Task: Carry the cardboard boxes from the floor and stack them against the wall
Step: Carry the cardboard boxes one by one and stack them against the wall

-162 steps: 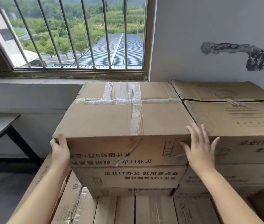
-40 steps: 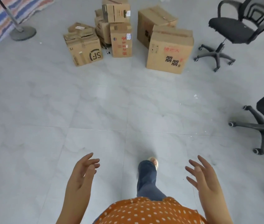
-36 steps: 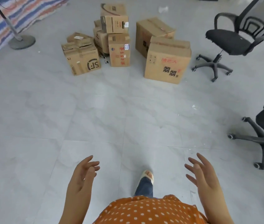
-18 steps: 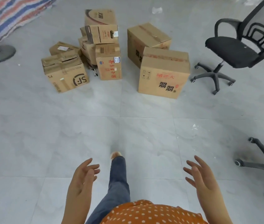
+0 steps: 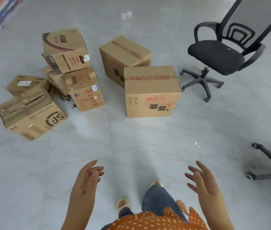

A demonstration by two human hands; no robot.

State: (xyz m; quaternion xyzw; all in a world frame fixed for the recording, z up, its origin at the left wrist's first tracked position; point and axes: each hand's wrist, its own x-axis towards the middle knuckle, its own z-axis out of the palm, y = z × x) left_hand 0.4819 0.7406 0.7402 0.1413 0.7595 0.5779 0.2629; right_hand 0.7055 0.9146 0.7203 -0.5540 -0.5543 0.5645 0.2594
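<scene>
Brown cardboard boxes (image 5: 151,92) clustered on grey tiled floor (image 5: 81,146), well apart from hands. Step: approach for pickup, likely nearest taped box; next needs crouch, two-side grip. Left hand (image 5: 86,180), right hand (image 5: 202,183) empty, fingers spread. "SF" box (image 5: 31,117) readable. Black office chair (image 5: 217,58) beside.

Bright, even daylight; soft blur, wide-angle edge distortion.

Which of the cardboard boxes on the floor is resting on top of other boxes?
The box with the dark curved print, at the back left of the group. It sits tilted on the boxes beneath it; all the others stand on the floor.
</scene>
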